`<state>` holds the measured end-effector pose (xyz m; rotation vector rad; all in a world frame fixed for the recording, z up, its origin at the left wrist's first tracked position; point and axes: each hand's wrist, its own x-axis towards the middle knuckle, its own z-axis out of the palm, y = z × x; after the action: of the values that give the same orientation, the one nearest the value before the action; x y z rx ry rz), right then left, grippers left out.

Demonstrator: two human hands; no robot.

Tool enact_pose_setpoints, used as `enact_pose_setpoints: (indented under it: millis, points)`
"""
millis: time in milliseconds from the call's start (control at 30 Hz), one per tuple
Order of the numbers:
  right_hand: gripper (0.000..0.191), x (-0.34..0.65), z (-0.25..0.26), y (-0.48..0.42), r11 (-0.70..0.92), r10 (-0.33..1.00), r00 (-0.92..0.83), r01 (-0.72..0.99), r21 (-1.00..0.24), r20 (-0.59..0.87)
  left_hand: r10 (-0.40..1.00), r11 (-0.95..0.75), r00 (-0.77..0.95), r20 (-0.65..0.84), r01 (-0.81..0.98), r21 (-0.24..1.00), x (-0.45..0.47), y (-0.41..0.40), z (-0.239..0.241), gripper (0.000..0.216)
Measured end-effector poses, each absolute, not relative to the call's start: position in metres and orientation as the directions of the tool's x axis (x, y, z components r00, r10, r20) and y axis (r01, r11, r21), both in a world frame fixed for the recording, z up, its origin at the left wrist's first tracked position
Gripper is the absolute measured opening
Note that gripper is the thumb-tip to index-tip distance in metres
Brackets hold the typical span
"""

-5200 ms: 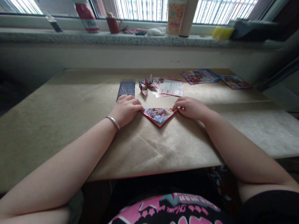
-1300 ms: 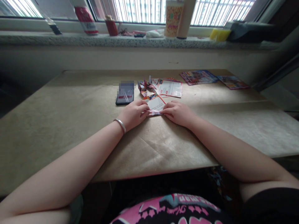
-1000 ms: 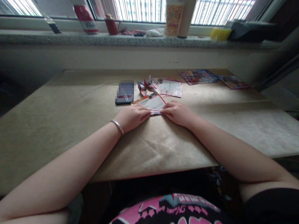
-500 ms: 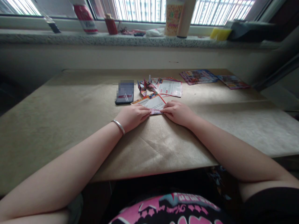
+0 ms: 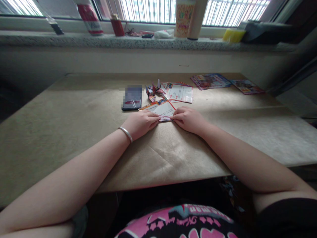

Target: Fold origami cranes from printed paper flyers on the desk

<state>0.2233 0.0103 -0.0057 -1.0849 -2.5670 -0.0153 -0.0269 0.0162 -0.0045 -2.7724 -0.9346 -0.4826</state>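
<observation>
A printed paper sheet (image 5: 162, 109), white with red and orange borders, lies partly unfolded on the brown table (image 5: 74, 125). My left hand (image 5: 140, 123) pinches its near edge from the left, fingers curled. My right hand (image 5: 188, 118) pinches the same edge from the right, fingers closed. The two sets of fingertips almost meet at the sheet's near corner. A silver bangle circles my left wrist.
A dark phone (image 5: 132, 100) lies just beyond my left hand. Small folded paper figures (image 5: 154, 90) and a printed sheet (image 5: 180, 92) sit behind. Two colourful leaflets (image 5: 211, 81) lie far right. Cups and bottles stand on the window sill (image 5: 138, 41).
Five seconds ago the paper was a folded triangle pointing toward me; it now lies opened away from me. Over the last second my hands have barely moved.
</observation>
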Motion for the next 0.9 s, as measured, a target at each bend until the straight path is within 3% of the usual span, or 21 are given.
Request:
enact_pose_setpoints:
  millis: [267, 567, 900]
  points:
    - [0.027, 0.225, -0.004, 0.009, 0.705, 0.695, -0.651, 0.701, -0.110, 0.305, 0.600, -0.749, 0.733, 0.320, 0.655, -0.095, -0.024, 0.013, -0.001, 0.033]
    - [0.029, 0.220, 0.002, 0.002, 0.725, 0.645, -0.706, 0.686, 0.059, 0.293, 0.616, -0.718, 0.727, 0.302, 0.677, -0.164, -0.014, 0.005, -0.002, 0.037]
    - [0.026, 0.228, 0.007, 0.003, 0.715, 0.676, -0.693, 0.700, 0.008, 0.251, 0.624, -0.716, 0.738, 0.259, 0.672, -0.189, -0.011, 0.003, -0.001, 0.039]
